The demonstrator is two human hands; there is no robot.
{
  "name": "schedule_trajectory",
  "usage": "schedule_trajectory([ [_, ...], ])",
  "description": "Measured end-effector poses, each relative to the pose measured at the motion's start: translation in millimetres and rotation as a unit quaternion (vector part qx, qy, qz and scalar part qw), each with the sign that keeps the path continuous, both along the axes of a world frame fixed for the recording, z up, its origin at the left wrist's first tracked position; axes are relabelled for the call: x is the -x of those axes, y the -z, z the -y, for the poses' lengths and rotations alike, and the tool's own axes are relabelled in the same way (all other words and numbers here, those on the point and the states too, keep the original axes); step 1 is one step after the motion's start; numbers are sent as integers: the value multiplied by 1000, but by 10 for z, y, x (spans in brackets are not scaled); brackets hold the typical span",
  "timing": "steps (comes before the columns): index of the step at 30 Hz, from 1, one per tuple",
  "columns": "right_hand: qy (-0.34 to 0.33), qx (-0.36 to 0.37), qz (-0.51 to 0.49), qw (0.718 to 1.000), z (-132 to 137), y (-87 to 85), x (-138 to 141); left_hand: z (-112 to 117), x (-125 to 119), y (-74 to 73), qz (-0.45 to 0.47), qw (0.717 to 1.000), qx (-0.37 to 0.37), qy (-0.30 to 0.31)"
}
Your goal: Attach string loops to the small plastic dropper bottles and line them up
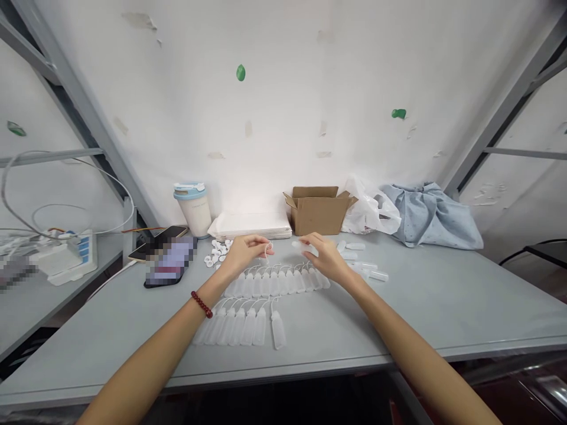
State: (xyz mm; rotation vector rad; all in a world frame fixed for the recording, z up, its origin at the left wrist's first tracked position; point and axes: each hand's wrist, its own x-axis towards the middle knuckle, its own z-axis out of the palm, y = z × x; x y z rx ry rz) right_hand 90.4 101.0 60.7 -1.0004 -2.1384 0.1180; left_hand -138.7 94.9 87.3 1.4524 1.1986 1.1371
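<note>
My left hand (248,252), a dark red bead bracelet on its wrist, is closed with a small white cap with a thin loop (268,250) at its fingertips. To its right, my right hand (324,257) pinches a small translucent plastic bottle (297,244), partly hidden by the fingers. The cap and the bottle are apart. Below both hands lies a row of similar bottles with white looped caps (277,283). A second, shorter row (239,326) lies nearer the front edge. Loose white caps (215,252) are heaped beside my left hand. Several loose bottles (376,275) lie right of my right hand.
Along the wall stand a blue-lidded cup (195,212), a stack of white sheets (254,225), an open cardboard box (316,215), a white plastic bag (370,209) and a light blue cloth (434,218). Two phones (170,265) lie at the left. Metal frame posts flank the grey table (336,330).
</note>
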Motion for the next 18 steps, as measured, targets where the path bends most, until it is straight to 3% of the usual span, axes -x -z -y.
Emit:
schedule_trajectory([
  [5, -51, 7, 11, 999, 146, 20, 176, 127, -109, -16, -2, 999, 31, 43],
  [18, -60, 10, 26, 998, 240, 21, 244, 179, -135, -32, -22, 994, 18, 108],
])
